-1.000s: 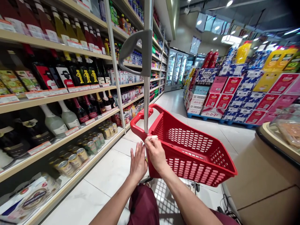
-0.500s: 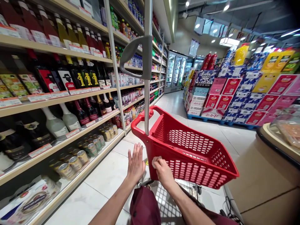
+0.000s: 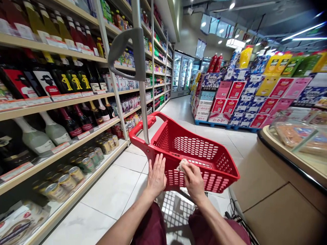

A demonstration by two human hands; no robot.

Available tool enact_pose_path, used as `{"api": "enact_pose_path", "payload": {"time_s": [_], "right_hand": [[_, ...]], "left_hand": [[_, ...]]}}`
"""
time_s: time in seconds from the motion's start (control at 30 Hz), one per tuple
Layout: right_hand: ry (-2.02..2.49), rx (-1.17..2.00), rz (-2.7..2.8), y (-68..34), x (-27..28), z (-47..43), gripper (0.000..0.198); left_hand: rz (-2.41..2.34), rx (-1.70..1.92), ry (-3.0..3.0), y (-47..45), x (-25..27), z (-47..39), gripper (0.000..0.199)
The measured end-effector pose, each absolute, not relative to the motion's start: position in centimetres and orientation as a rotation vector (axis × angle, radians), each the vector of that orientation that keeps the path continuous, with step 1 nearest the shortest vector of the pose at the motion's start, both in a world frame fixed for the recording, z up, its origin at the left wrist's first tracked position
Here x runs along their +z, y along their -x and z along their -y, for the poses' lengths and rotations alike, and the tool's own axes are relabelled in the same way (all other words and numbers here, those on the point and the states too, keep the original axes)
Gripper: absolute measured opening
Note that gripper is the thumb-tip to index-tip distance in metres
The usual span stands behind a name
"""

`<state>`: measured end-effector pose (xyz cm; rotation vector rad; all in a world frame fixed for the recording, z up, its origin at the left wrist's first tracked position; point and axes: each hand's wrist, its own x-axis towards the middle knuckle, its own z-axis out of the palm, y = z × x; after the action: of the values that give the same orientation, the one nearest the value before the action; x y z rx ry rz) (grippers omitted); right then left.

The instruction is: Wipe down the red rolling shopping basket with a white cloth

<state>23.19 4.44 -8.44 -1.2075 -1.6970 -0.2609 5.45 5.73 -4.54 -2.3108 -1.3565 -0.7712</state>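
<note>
A: Location of the red basket?

B: Centre of view, in front of the person's knees, over the tiled floor. Mouth faces up.

A: Long axis?

B: Crosswise to the person, slanting in view. Grip bar end at upper left, toward the shelves; opposite end at lower right, toward the tan display unit. Metal pole rises at the grip end; its grey handle projects left.

A: Hands?

B: Left hand: fingers extended, back of hand showing, over the near side wall close to the grip end. Contact: cannot tell. Right hand: fingers closed around a crumpled pale wad (cloth or tissue, cannot tell which), at the near rim. Hands apart.

A: Edges, room?

B: Near rim slopes down rightward. Lower left: broad wedge of floor before the bottom shelf; the grip end overlaps the shelving in view, so that gap cannot be read. Right: narrower strip of floor before the display unit, with black cables along its base. Beyond: aisle runs toward the glass-door coolers, stacked cartons on its right. Near side: knees close in.
</note>
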Motion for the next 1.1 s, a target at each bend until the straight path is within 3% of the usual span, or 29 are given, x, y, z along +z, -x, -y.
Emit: {"api": "enact_pose_path", "payload": {"time_s": [1.1], "right_hand": [[1.606,-0.334,1.552,-38.0,-13.3,-0.2,0.027]], "left_hand": [[0.978,-0.567,2.601,-16.0,-5.5,-6.1,0.062]]}}
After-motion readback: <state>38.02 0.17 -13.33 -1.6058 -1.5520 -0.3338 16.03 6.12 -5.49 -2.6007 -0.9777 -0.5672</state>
